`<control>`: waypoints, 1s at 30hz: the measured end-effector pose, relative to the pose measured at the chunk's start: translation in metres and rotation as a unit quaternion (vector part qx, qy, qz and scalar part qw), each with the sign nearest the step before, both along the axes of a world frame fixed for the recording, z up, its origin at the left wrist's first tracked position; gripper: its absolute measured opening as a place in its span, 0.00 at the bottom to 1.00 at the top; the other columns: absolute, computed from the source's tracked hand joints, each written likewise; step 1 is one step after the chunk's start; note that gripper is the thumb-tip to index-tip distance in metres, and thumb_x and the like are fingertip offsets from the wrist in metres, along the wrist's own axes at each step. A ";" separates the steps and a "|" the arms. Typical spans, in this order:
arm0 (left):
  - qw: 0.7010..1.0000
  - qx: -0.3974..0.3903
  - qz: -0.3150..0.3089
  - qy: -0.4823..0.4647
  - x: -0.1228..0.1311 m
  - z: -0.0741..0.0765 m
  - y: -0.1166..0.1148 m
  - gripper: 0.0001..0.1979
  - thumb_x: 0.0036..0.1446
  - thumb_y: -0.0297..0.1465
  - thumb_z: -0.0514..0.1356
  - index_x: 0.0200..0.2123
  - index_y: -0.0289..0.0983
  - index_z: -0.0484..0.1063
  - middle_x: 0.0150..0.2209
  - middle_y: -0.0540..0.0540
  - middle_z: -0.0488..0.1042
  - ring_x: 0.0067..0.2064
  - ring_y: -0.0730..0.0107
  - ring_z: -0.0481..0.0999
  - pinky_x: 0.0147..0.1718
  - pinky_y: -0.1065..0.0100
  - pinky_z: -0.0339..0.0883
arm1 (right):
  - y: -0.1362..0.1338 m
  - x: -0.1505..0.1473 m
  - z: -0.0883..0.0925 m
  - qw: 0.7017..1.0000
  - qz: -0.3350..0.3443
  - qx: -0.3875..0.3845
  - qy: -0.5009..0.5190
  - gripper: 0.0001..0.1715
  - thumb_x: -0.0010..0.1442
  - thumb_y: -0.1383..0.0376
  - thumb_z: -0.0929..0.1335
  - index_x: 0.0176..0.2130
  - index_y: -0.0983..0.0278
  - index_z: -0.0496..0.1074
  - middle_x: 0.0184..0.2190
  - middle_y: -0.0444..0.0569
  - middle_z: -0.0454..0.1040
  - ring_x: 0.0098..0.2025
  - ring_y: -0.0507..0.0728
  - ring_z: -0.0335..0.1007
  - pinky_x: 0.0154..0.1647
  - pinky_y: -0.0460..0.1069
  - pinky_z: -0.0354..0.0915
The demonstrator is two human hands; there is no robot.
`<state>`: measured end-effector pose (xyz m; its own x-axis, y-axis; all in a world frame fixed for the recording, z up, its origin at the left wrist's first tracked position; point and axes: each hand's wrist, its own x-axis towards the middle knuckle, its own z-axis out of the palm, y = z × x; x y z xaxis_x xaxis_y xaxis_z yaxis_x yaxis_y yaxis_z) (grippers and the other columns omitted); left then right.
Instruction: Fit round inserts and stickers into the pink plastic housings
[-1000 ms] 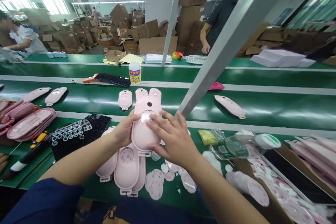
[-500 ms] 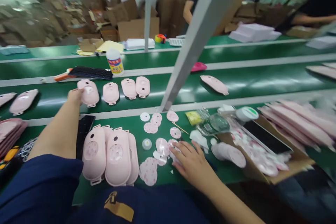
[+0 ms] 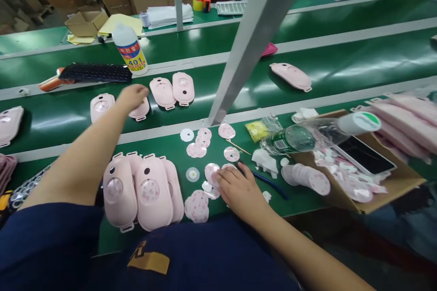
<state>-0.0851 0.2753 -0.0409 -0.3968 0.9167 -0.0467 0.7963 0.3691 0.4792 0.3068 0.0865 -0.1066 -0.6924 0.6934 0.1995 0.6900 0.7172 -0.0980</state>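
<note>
On the green belt my left hand (image 3: 132,97) has its fingers curled over the upper part of a pink oval case (image 3: 139,111), hiding much of it. Another pink case (image 3: 101,105) lies to its left, partly behind my forearm. Two more pink cases (image 3: 183,88) sit side by side to its right. My right hand (image 3: 241,188) rests flat with fingers stretched out, its fingertips on patterned round discs (image 3: 212,173). Near its thumb runs a thin dark blue strip (image 3: 271,183). Several larger pink cases (image 3: 153,191) with round windows are stacked between my arms.
A grey post (image 3: 235,54) rises ahead. A glue bottle (image 3: 131,50) stands beside a black keyboard-like strip (image 3: 97,72). To the right are a clear plastic bottle (image 3: 293,138), a carton (image 3: 406,191) with a phone (image 3: 367,154), and a pile of pink cases (image 3: 406,122).
My left hand has left the leftmost small case and moved right onto the one beside it. My right hand stays over the discs. The view has tilted down.
</note>
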 end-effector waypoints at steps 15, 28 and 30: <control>0.995 -0.018 0.045 -0.091 0.028 -0.034 0.058 0.35 0.54 0.33 0.67 0.62 0.30 0.60 0.54 0.25 0.73 0.48 0.44 0.78 0.46 0.50 0.71 | 0.017 0.011 0.031 0.997 0.055 -0.052 0.034 0.11 0.63 0.72 0.67 0.39 0.60 0.78 0.36 0.45 0.82 0.43 0.56 0.76 0.59 0.57 0.58; 0.943 0.218 -0.082 -0.236 0.010 0.083 -0.111 0.28 0.57 0.38 0.62 0.60 0.37 0.66 0.50 0.38 0.77 0.50 0.54 0.78 0.50 0.55 0.71 | 0.245 -0.215 0.093 0.998 -0.002 -0.048 -0.038 0.22 0.71 0.66 0.58 0.56 0.64 0.74 0.56 0.55 0.75 0.59 0.60 0.68 0.58 0.55 0.60; 0.949 0.212 -0.079 -0.218 0.008 0.097 -0.168 0.30 0.56 0.43 0.63 0.60 0.43 0.67 0.49 0.40 0.79 0.51 0.52 0.77 0.50 0.54 0.71 | 0.260 -0.228 0.073 0.996 0.012 -0.055 -0.075 0.18 0.70 0.61 0.62 0.52 0.65 0.74 0.54 0.56 0.75 0.57 0.61 0.70 0.59 0.59 0.60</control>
<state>-0.0771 0.1070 0.0560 -0.2798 0.9363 0.2123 0.5182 -0.0388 0.8544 0.0790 0.3463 -0.0335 -0.7246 0.6890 0.0162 0.6863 0.7235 -0.0741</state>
